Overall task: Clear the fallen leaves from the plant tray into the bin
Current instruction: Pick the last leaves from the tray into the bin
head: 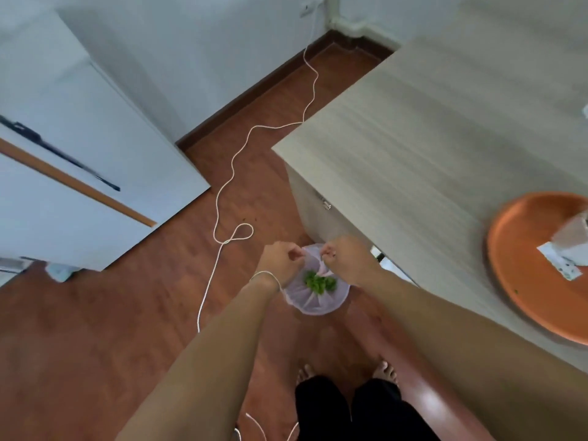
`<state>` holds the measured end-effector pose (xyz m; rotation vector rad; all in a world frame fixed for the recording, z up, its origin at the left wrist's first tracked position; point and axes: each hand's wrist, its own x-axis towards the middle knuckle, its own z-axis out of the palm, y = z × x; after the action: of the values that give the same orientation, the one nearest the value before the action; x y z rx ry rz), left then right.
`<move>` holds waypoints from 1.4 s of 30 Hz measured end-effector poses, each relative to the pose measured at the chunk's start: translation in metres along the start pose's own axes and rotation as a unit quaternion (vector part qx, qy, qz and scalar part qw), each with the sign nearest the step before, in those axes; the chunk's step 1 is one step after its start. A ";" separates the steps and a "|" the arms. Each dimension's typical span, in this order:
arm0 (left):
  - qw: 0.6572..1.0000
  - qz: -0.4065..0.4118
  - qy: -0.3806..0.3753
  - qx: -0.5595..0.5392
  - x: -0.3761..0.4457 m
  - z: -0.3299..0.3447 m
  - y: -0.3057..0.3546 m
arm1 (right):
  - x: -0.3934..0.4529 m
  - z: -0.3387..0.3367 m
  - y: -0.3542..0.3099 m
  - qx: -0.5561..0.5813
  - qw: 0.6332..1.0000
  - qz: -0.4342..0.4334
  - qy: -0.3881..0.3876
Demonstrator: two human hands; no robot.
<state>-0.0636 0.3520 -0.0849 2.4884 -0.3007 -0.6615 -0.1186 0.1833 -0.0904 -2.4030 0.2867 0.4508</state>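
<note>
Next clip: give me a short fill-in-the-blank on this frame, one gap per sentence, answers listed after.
1. The leaves lying in the bin are ____ in colour.
2. The orange tray rests on the ____.
3. Both the left hand and the right hand pinch the bin's thin plastic ____.
4. The white cord trails across the ____.

Missing words: green; table; liner; floor

Both hands, left and right, pinch the rim of a bag-lined bin holding green leaves on the floor.
</note>
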 end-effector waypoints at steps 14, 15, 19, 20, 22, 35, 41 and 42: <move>0.999 -0.024 -0.046 -0.003 0.057 0.044 -0.127 | 0.108 0.145 0.066 -0.025 0.995 0.097 -0.004; 0.998 -0.036 -0.046 -0.010 0.057 0.048 -0.137 | 0.110 0.155 0.073 -0.029 0.994 0.104 -0.012; 0.995 -0.080 -0.049 -0.026 0.049 0.063 -0.167 | 0.111 0.184 0.098 -0.024 0.990 0.138 -0.027; 0.995 -0.084 -0.048 -0.027 0.045 0.066 -0.172 | 0.108 0.188 0.101 -0.007 0.989 0.146 -0.024; 0.994 -0.091 -0.063 -0.025 0.035 0.068 -0.177 | 0.095 0.193 0.104 0.043 0.985 0.168 -0.020; 0.997 0.028 -0.075 -0.016 0.031 -0.021 -0.079 | -0.003 0.091 0.056 0.185 0.964 0.120 0.150; 0.986 0.112 -0.122 -0.004 0.013 -0.043 0.011 | -0.102 0.012 0.058 0.184 0.947 0.123 0.234; 0.982 0.131 -0.136 0.014 0.009 -0.040 0.027 | -0.125 -0.002 0.064 0.186 0.942 0.127 0.248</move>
<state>-0.0371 0.3446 -0.0438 2.3242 -0.7305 -0.8890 -0.2534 0.1448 -0.0772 -2.0750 0.8345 -0.1079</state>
